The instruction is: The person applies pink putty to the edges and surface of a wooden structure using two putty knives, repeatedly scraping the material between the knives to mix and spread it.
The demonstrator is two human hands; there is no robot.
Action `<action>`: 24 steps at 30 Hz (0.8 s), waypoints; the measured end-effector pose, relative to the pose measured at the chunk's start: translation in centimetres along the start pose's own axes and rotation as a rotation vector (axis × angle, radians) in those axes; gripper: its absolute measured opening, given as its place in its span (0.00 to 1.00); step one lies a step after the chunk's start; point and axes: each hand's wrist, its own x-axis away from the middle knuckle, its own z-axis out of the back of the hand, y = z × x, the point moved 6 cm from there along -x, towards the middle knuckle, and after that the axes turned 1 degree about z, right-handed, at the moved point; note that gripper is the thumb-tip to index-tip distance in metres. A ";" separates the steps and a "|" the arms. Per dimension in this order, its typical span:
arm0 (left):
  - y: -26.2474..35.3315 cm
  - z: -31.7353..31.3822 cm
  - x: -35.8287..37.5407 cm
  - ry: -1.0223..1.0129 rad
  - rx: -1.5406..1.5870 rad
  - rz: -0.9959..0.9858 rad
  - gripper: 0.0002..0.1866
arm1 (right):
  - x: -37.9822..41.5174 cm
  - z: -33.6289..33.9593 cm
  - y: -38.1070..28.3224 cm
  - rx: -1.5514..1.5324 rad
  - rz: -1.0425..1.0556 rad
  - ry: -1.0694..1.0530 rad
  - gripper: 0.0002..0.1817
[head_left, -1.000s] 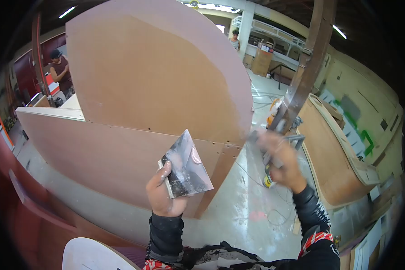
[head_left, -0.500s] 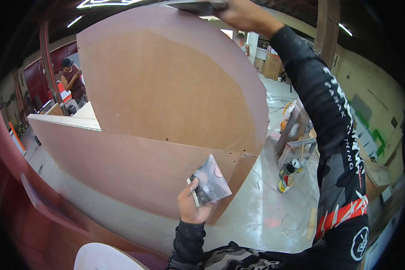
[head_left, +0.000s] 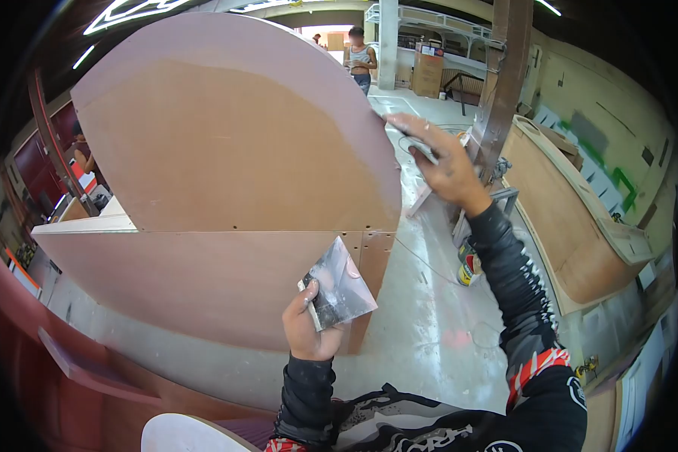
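A large wooden panel (head_left: 233, 143) with a curved top and a pinkish coating along its edge stands in front of me. My left hand (head_left: 309, 324) grips a flat, square plate (head_left: 341, 285) smeared with grey and pink paste, below the panel's right part. At the panel's curved right edge, my right hand (head_left: 448, 166) is closed on a flat spreader (head_left: 407, 135), its blade close to the edge; whether it touches cannot be made out. Small dark screw holes run along the seam above the lower panel (head_left: 188, 279).
A brown post (head_left: 501, 90) and a curved wooden piece (head_left: 572, 218) stand at the right. Cans (head_left: 468, 267) sit on the floor beyond my right forearm. One person (head_left: 360, 60) stands at the back, another (head_left: 83, 160) at the left. A white rounded surface (head_left: 188, 435) is below.
My right hand has come down from the panel's top to its right edge with the spreader. The view has turned right. My left hand still holds the plate.
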 end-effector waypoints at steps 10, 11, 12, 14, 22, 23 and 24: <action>-2.3 -0.7 -0.5 -0.007 -0.014 0.035 0.18 | 11.2 -4.9 1.3 -0.023 -0.197 0.251 0.35; -2.5 -0.7 -0.6 -0.006 -0.009 0.036 0.18 | 12.1 -5.4 1.5 -0.022 -0.221 0.285 0.35; -2.7 -0.7 -0.6 -0.008 -0.008 0.043 0.18 | 13.1 -6.0 1.8 -0.041 -0.239 0.301 0.34; -2.9 -0.7 -0.8 -0.010 0.001 0.046 0.19 | 14.6 -6.9 1.7 -0.025 -0.274 0.300 0.33; -5.8 3.1 -2.6 0.011 0.068 0.186 0.18 | 16.8 -4.2 -4.7 -0.041 -0.293 0.216 0.33; -6.0 2.9 -2.8 0.006 0.073 0.184 0.18 | 16.7 -3.6 -5.8 -0.037 -0.288 0.212 0.33; -6.4 2.4 -2.8 -0.023 0.116 0.249 0.17 | 16.2 -3.8 -7.3 -0.006 -0.187 0.061 0.34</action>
